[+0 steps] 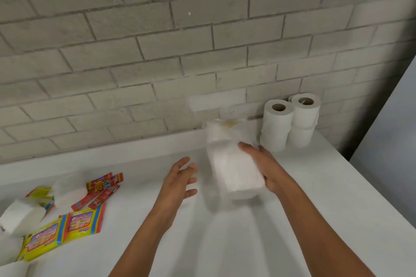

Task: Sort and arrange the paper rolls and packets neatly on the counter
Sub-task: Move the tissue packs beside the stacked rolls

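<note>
My right hand [265, 170] grips a tall white paper roll [229, 164], blurred by motion, over the white counter [225, 243]. My left hand [180, 179] hovers just left of the roll with relaxed, spread fingers and holds nothing. In the back right corner stand white toilet rolls [278, 128], some stacked two high [304, 119]. At the left lie yellow wipe packets [60, 231], red sachets [101, 189] and white tissue packs [22, 216].
A grey brick wall [180, 51] runs behind the counter. A pale panel [391, 141] bounds the right side. The packets cluster near the counter's left end, some overlapping.
</note>
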Motion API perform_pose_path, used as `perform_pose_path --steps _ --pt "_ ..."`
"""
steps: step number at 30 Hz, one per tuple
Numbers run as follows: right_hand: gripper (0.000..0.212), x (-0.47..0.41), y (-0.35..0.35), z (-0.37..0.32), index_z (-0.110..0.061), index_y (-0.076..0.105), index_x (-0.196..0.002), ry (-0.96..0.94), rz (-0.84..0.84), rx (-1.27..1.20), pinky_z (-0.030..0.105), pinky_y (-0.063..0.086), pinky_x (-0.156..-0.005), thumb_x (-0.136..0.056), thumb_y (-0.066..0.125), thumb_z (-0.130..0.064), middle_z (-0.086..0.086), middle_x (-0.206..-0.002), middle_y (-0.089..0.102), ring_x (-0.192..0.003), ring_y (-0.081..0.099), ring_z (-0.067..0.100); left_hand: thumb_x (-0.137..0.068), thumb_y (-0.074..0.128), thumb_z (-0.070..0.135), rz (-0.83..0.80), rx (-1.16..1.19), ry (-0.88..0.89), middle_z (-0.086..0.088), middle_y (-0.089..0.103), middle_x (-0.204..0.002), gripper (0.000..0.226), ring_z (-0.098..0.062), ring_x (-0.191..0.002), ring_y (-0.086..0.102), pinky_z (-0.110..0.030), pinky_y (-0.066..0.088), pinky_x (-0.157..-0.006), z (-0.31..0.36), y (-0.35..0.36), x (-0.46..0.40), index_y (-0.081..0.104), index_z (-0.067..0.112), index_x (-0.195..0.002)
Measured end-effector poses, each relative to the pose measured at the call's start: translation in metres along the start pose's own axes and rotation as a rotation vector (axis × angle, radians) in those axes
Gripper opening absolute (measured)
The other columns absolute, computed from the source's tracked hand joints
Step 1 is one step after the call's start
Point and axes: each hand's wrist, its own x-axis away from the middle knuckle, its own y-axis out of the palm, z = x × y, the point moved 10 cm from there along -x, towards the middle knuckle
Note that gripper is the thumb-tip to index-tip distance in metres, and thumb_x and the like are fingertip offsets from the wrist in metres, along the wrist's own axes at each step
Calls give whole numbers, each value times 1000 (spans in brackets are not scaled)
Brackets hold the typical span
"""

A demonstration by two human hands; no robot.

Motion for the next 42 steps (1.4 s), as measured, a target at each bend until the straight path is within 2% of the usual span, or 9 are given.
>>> perform_pose_path --steps 3,8,13,17,20,23,27,34,42 --pt "85 -37 -28 -6 -18 56 -132 18 97 39 43 58 -89 -64 84 -60 0 -115 73 -103 70 23 -93 63 38 22 -26 -52 5 70 -115 33 -19 -108 65 -39 57 -90 -17 -12 -5 57 38 -125" --pt "66 -75 -45 -19 -12 60 -122 73 134 203 41 57 -87 -76 75 -57 5 -107 72 -98 68 27 -77 67 46 76 -66 -126 6 72 -110 45 -20 -105 67 -38 57 -88 -36 -36 -10 61 38 -121" --pt "62 -96 -49 -18 -10 60 -122 92 144 230 32 53 -66 -79 74 -53 7 -105 71 -93 68 27 -95 62 34 126 -87 -161 4 72 -109 23 -22 -102 68 -38 58 -88 -53 -56 -12 63 36 -118" --pt "68 -105 -52 -15 -7 58 -125 97 151 277 34 52 -70 -78 75 -53 5 -106 70 -93 66 25 -96 60 33 138 -101 -172 4 73 -108 20 -22 -101 69 -38 58 -87 -59 -65 -10 64 35 -116" --pt "78 -108 -58 -13 -11 59 -127 76 219 383 40 54 -87 -71 72 -64 2 -107 69 -96 65 24 -96 61 32 148 -102 -188 3 73 -107 20 -22 -100 69 -38 58 -87 -64 -72 -11 65 33 -115" --pt "91 -103 -64 -14 -18 55 -135 65 303 541 43 51 -96 -66 61 -76 2 -122 65 -107 62 28 -96 61 31 152 -104 -197 3 73 -107 19 -23 -100 69 -38 58 -86 -69 -78 -11 66 32 -114" --pt "89 -96 -63 -25 -19 40 -149 49 361 723 42 44 -100 -79 51 -74 6 -144 51 -121 54 31 -96 60 31 150 -148 -192 4 73 -106 20 -21 -99 69 -37 58 -84 -77 -84 -10 65 32 -115" --pt "70 -58 -35 -59 -21 35 -151 -201 426 911 46 36 -110 -93 51 -57 5 -152 40 -140 38 30 -94 62 38 180 -559 65 13 64 -117 26 -9 -103 63 -22 51 -80 -46 -108 -17 59 39 -119" --pt "48 -3 91 -35 -27 52 -139 -471 162 980 34 45 -100 -94 59 -43 0 -139 52 -125 53 21 -93 61 37 312 -852 390 16 54 -125 32 -10 -118 52 -37 51 -96 11 -159 -11 61 34 -125"
